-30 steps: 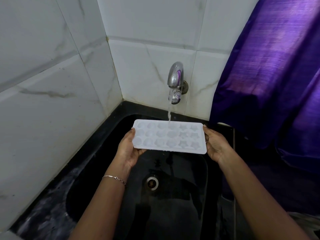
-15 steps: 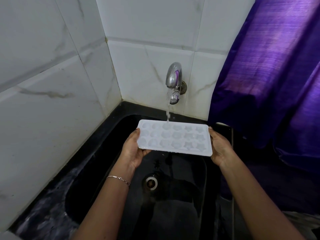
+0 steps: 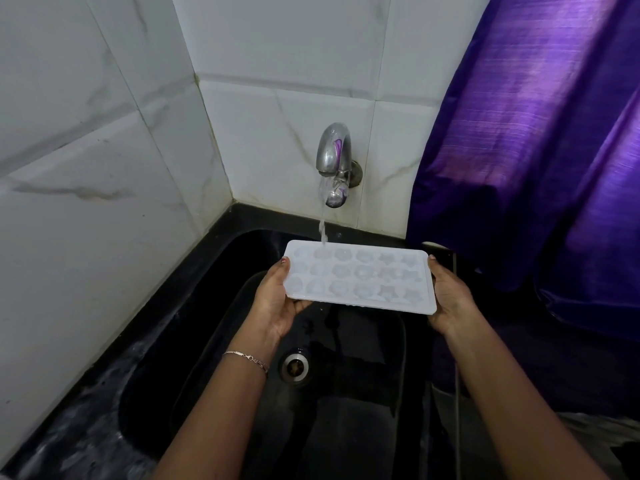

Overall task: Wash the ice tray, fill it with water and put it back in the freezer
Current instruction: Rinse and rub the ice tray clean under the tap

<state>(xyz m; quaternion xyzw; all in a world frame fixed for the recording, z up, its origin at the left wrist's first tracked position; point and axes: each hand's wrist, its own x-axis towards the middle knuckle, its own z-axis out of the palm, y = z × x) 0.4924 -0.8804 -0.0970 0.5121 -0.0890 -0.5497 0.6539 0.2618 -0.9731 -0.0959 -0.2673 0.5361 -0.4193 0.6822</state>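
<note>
Tray [image 3: 360, 277] has slid right, so tap [image 3: 334, 150] water [image 3: 323, 225] now hits left-end cells. The left hand [image 3: 277, 299] and right hand [image 3: 450, 299] clamp its ends, fingers [image 3: 282, 266] curled. Still filling, I reckon.

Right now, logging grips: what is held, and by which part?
Both hold the ice tray: the left hand at its left short end, the right hand at its right short end.

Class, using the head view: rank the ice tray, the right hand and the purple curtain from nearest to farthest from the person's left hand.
1. The ice tray: the left hand grips its left end.
2. The right hand: at the tray's opposite, right end.
3. The purple curtain: hanging further right, beyond the right hand.
</note>
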